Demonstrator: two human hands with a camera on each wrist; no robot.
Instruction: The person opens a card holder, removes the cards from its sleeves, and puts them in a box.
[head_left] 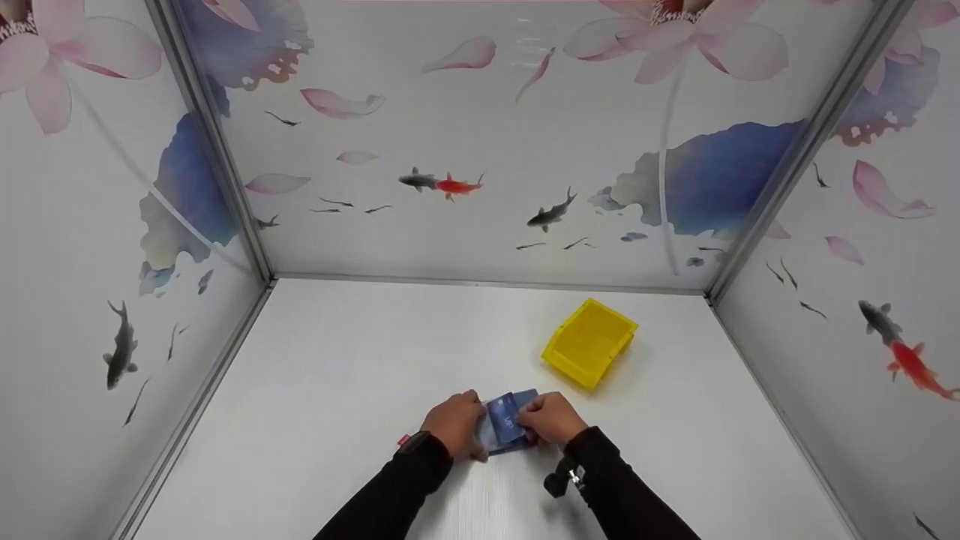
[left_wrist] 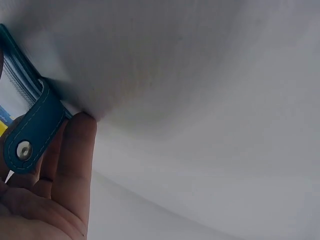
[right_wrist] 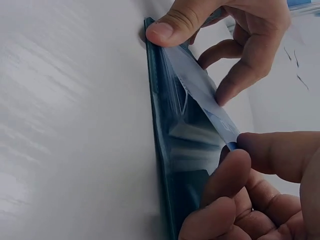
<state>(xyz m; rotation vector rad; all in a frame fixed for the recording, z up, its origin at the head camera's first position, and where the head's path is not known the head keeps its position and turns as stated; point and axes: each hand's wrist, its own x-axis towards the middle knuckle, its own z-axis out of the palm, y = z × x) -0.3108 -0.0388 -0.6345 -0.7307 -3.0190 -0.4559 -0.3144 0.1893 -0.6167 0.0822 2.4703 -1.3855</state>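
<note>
A teal card holder [left_wrist: 37, 125] with stitched edges, a snap strap and clear plastic sleeves lies opened out on the white table. My left hand [head_left: 454, 424] grips its left side, the thumb pressing on the sleeves in the right wrist view while the fingers reach under the strap side. With thumb and forefinger my right hand [head_left: 556, 420] pinches the free edge of a blue card [head_left: 506, 418] with white lettering. In the right wrist view the card slants up from the holder, its far end overlapping a clear sleeve [right_wrist: 192, 80] near the left thumb.
A yellow plastic bin [head_left: 589, 343] stands on the table [head_left: 360, 352] beyond my right hand. White panels [head_left: 480, 232] printed with flowers and fish enclose the table at the back and both sides, joined by grey metal edging.
</note>
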